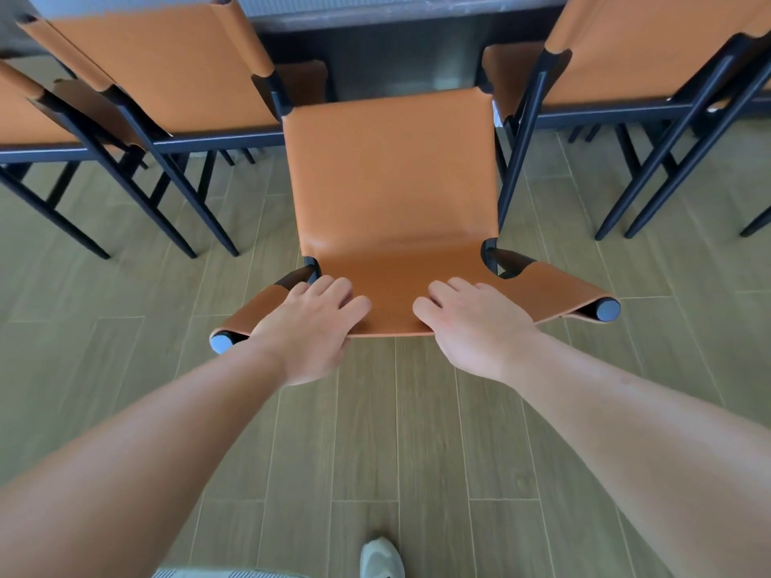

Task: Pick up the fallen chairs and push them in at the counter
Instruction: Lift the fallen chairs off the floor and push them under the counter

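An orange leather chair (392, 181) with a black frame stands upright in the middle, its seat pointing toward the dark counter (396, 16) at the top. Both my hands are on the top edge of its backrest, the part nearest me. My left hand (311, 323) grips the edge left of centre, fingers curled over the front. My right hand (471, 323) grips it right of centre in the same way. The chair's legs are hidden beneath the seat.
Matching orange chairs stand on both sides at the counter: one on the left (167, 68), another at the far left (21, 114), and one on the right (646, 48). Their black legs flank the gap. Wood-look floor (375, 431) lies below, with my shoe (381, 556).
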A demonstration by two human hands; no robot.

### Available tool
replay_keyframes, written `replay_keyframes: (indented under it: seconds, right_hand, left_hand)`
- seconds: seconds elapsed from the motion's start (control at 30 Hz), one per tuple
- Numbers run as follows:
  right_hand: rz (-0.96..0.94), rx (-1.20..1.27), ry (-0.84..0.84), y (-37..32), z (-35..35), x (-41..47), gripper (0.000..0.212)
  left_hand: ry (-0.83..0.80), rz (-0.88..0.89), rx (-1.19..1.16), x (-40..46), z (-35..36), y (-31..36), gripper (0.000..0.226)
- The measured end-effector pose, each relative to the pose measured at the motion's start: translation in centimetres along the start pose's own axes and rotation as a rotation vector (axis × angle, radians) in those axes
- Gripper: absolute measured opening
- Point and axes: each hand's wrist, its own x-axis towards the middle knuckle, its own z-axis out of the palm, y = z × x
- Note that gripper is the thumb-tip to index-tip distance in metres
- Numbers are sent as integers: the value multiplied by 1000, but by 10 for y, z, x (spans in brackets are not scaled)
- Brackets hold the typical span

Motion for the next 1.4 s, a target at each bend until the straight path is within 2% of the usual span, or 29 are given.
replay_keyframes:
  seconds: [0.83,1.2,1.4]
  right_hand:
    - [37,6,-5,65,-39,85,21]
    - [-9,58,15,102,-49,129,31]
    - [-45,77,27,115,-53,141,26]
  left_hand:
    - [-24,10,10,84,-31,-76,23]
    - [-61,-69,-22,125,-48,-107,21]
    - [-93,-94,-35,138,-53,-114,21]
